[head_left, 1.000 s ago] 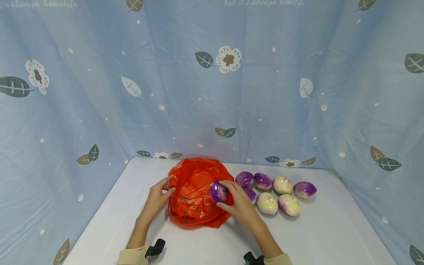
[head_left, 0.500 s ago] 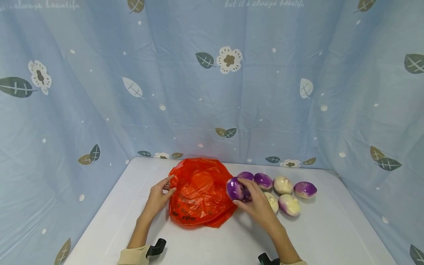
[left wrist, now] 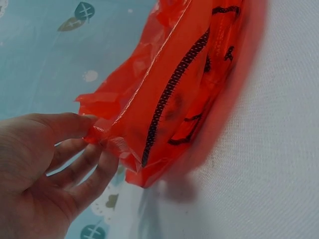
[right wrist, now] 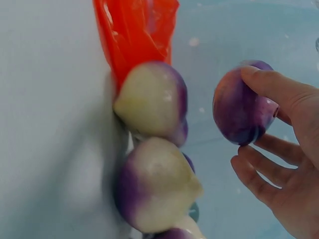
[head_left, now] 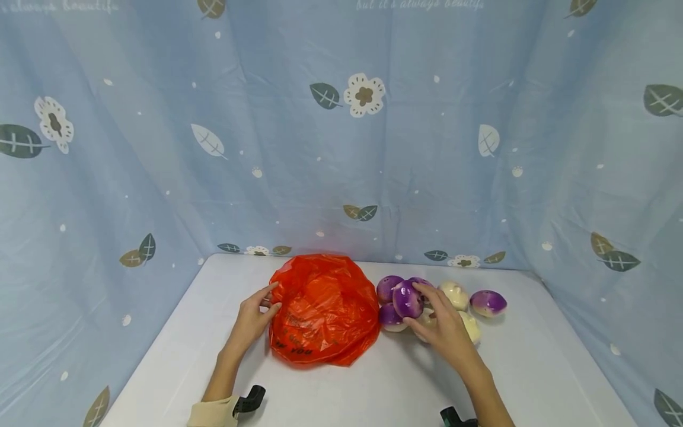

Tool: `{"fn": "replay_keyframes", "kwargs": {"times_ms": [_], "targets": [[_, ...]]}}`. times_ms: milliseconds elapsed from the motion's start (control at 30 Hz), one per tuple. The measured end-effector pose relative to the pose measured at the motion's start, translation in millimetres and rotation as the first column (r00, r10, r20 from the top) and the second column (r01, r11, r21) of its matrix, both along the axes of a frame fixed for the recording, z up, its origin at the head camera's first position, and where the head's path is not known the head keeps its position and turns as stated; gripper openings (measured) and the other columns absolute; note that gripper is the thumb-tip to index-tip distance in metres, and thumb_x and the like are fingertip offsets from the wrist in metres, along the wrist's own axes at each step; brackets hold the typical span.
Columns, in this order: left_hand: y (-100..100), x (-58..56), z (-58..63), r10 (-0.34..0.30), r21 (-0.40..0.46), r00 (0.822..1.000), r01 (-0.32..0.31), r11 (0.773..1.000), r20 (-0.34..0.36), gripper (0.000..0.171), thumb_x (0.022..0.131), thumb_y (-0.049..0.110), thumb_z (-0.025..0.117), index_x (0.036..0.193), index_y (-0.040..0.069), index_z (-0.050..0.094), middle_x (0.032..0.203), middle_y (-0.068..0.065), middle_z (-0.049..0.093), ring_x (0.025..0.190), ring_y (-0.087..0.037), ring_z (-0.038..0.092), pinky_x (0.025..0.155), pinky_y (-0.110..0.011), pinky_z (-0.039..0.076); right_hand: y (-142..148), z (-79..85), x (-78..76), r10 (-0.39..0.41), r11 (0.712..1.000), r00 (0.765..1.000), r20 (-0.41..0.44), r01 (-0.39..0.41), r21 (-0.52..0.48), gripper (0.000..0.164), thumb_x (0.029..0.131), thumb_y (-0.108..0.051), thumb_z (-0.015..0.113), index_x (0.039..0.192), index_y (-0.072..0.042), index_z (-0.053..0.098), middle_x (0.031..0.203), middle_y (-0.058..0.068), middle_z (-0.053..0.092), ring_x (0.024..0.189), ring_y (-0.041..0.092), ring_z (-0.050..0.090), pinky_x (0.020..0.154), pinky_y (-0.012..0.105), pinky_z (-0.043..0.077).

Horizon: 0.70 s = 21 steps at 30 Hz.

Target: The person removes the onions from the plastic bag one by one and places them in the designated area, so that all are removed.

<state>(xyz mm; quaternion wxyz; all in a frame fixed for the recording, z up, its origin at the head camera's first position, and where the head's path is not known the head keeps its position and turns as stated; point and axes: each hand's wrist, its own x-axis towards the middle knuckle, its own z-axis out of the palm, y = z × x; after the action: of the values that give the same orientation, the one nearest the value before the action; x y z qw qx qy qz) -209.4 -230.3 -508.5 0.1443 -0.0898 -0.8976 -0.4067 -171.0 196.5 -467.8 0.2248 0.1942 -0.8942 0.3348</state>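
A red plastic bag (head_left: 325,308) with black print lies spread on the white table, left of the middle. My left hand (head_left: 252,317) pinches its left rim; in the left wrist view the thumb and fingertips meet on the thin film (left wrist: 102,130). My right hand (head_left: 445,326) holds a shiny purple turnip (head_left: 408,299) above the other turnips, to the right of the bag. The right wrist view shows this held turnip (right wrist: 241,104) between thumb and fingers, raised off the table. Beneath and beside it sit several purple-and-cream turnips, partly hidden by the right hand.
A purple turnip (head_left: 488,303) lies at the right end of the group, with a cream one (head_left: 455,295) beside it. The white table (head_left: 331,397) backs onto a blue patterned curtain (head_left: 288,148). Black camera mounts (head_left: 249,399) are strapped at both wrists.
My right hand has carried the purple turnip rightward, from over the bag to above the other turnips. The left hand has kept its place at the bag's rim.
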Motion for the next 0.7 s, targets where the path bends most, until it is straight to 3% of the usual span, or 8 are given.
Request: {"fn": "replay_keyframes", "kwargs": {"times_ms": [233, 467, 700], "targets": [[-1.9, 1.9, -0.4, 0.014, 0.007, 1.0, -0.014, 1.0, 0.005, 0.05, 0.086, 0.007, 0.073, 0.134, 0.006, 0.059, 0.094, -0.011, 0.07, 0.085, -0.023, 0.068, 0.067, -0.02, 0.055, 14.3, 7.4, -0.7, -0.005, 0.999, 1.0, -0.012, 0.006, 0.035, 0.079, 0.072, -0.021, 0.087, 0.141, -0.017, 0.05, 0.134, 0.006, 0.056, 0.109, 0.019, 0.06, 0.075, 0.037, 0.059], [-2.1, 4.2, 0.0, 0.013, 0.01, 1.0, -0.013, 1.0, 0.005, 0.05, 0.087, 0.007, 0.073, 0.135, 0.006, 0.059, 0.097, -0.011, 0.07, 0.086, -0.023, 0.068, 0.068, -0.02, 0.055, 33.8, 6.0, 1.2, -0.012, 1.0, 1.0, -0.013, 0.013, 0.023, 0.077, 0.072, -0.016, 0.087, 0.14, -0.013, 0.051, 0.134, 0.009, 0.055, 0.11, 0.023, 0.062, 0.073, 0.015, 0.054], [-2.0, 3.5, 4.7, 0.021, 0.019, 1.0, -0.021, 1.0, 0.023, 0.05, 0.087, 0.009, 0.072, 0.135, 0.007, 0.058, 0.097, -0.011, 0.07, 0.086, -0.023, 0.068, 0.067, -0.02, 0.055, 55.3, 4.6, 2.7, -0.068, 0.997, 0.997, -0.028, 0.069, 0.043, 0.078, 0.072, -0.018, 0.087, 0.14, -0.012, 0.051, 0.132, 0.014, 0.057, 0.109, 0.026, 0.061, 0.071, 0.034, 0.058]]}}
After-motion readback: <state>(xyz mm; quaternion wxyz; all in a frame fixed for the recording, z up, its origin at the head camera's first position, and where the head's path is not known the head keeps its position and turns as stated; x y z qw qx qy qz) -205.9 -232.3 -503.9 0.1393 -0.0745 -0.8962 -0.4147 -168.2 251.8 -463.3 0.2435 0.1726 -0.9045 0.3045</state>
